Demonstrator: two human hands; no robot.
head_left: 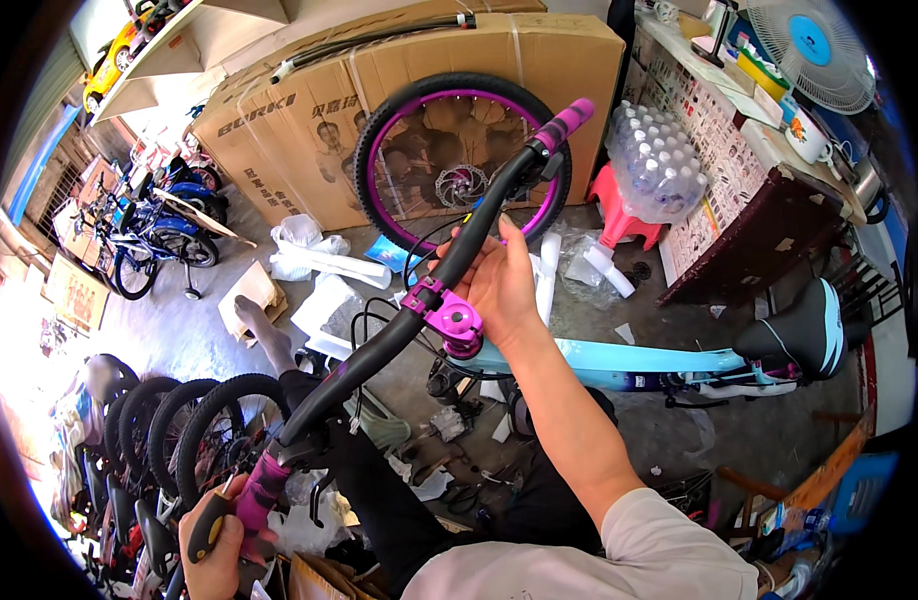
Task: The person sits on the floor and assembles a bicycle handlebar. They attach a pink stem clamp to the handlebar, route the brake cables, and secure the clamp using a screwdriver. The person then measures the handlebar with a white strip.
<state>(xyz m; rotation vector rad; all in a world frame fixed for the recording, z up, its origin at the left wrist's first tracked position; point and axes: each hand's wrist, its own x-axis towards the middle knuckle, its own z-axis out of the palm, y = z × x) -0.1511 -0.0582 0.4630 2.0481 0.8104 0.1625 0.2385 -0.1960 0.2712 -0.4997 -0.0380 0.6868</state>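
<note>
A black bicycle handlebar slants across the view, with a magenta stem at its middle and pink-and-black grips at both ends. At the lower left my left hand is closed on a screwdriver with a black-and-yellow handle, beside the near grip. My right hand lies palm up behind the bar, close to the stem and the black cables. Its thumb stands apart, and the bar partly hides its fingers. The light-blue frame runs right from the stem to a black saddle.
A magenta-rimmed wheel leans against a large cardboard box. Bottled water sits on a red stool. Several bike wheels line the lower left. Plastic wrap and small parts litter the floor. A cabinet stands at the right.
</note>
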